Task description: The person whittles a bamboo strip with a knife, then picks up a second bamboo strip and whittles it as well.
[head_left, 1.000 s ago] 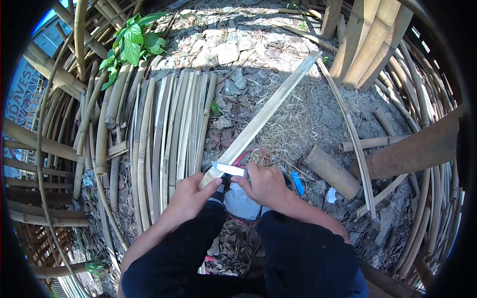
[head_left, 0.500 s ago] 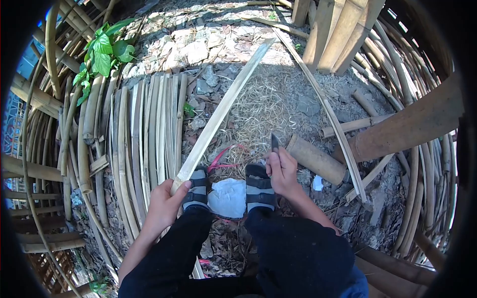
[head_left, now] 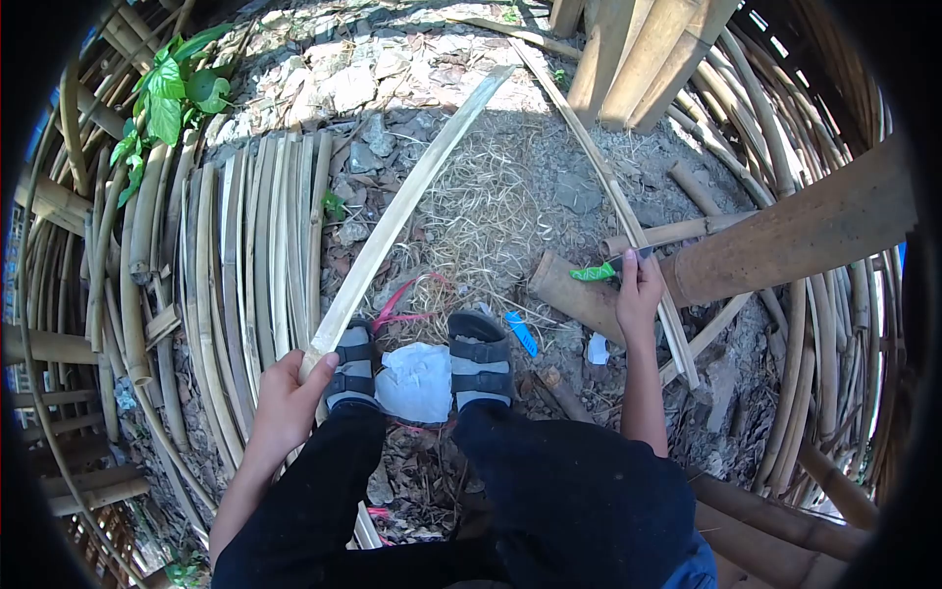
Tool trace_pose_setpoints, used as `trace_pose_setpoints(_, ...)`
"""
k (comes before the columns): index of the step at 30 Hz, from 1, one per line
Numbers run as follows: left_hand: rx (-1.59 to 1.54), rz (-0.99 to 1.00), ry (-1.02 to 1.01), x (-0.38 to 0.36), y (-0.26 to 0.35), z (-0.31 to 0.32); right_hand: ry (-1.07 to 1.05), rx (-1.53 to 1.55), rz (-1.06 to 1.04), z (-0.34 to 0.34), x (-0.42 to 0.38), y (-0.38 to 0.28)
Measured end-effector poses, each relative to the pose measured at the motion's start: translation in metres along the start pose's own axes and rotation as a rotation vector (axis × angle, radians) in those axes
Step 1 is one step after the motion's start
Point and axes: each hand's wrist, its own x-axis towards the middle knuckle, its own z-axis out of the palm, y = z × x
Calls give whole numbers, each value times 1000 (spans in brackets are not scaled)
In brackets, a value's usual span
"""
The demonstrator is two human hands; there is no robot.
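Pad (head_left: 414, 383): is looking white.
Sandals (head_left: 481, 355): are showing black and gray stripes beside the pad.
Ribbon (head_left: 392, 302): is looking bright pink above the pad.
Scrap (head_left: 522, 335): is showing bright blue, right of the pad.
Wrapper (head_left: 593, 273): is showing green with pale marks, farther right of the pad.
Strip (head_left: 392, 217): is looking creamy yellow above the pad.
Pants (head_left: 579, 481): are looking very dark below the pad.
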Motion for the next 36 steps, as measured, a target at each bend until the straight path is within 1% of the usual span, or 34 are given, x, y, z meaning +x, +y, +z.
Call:
trace_pose_setpoints(1,-3,-6,2,0,1,0,1,0,2,-6,1,-11)
trace_pose_setpoints(3,-7,29,9,3,-6,1,-21,-241,-221,-13,2,-31)
trace_pose_setpoints(4,-15,64,18,5,-9,1,-19,-239,-219,-13,2,-30)
trace_pose_setpoints(6,-8,61,20,3,-7,0,-69,-459,-379,-15,2,-29)
trace_pose_setpoints(7,-4,59,20,3,-7,0,-68,-457,-376,-17,2,-31)
trace_pose_setpoints(9,8,46,17,3,-6,0,0,-402,-515,-23,0,-38)
trace_pose_setpoints(10,14,31,12,2,-7,0,-4,-400,-510,-22,-2,-41)
trace_pose_setpoints(12,-7,18,9,1,-3,2,107,-328,-541,-24,-7,-46)
trace_pose_setpoints(13,-29,16,7,1,0,2,109,-333,-538,-21,-12,-36)
trace_pose_setpoints(14,-27,31,6,1,0,1,32,-352,-562,-11,-17,-18)
trace_pose_setpoints(15,19,55,13,4,-3,-1,-41,-362,-598,-2,-10,-16)
trace_pose_setpoints(16,60,65,25,5,-6,-2,-7,-406,-654,-7,-6,-12)
trace_pose_setpoints(17,68,44,17,1,-10,-2,-26,-401,-641,-14,-8,-27)
trace_pose_setpoints(19,-1,38,18,3,-11,-2,130,-312,-635,-26,-3,-51)
trace_pose_setpoints(20,-13,29,20,3,-9,-2,195,-319,-632,-29,-5,-51)
trace_pose_setpoints(21,-15,31,18,2,-8,-1,196,-322,-635,-19,-11,-34)
trace_pose_setpoints(22,-20,13,10,1,-7,-1,84,-356,-610,-1,-20,-3)
trace_pose_setpoints(23,-23,8,4,2,-4,-2,-15,-389,-585,7,-22,12)
trace_pose_setpoints(24,35,40,22,3,-4,-3,-37,-468,-597,-1,-15,-1)
trace_pose_setpoints(25,31,53,32,1,0,-2,-14,-469,-616,-4,1,-14)
trace_pose_setpoints(27,-21,41,13,-1,-2,-2,35,-467,-590,-27,-5,-31)
trace_pose_setpoints(28,-32,53,10,3,-5,-2,125,-394,-597,-32,-3,-44)
trace_pose_setpoints(30,-69,45,-1,4,-5,-1,204,-512,-655,-36,-15,-43)
trace_pose_setpoints(31,-88,22,-7,0,-1,-1,116,-478,-626,-17,-24,-20)
trace_pose_setpoints(32,-78,46,-12,0,-3,0,40,-440,-592,-2,-28,-1)
trace_pose_setpoints(34,-101,87,13,7,-5,0,62,-400,-606,-5,-16,-19)
trace_pose_setpoints(35,-110,72,6,5,-13,-1,79,-431,-589,-14,-16,-32)
trace_pose_setpoints(36,-82,119,33,12,-33,-1,109,-424,-598,-22,-16,-48)
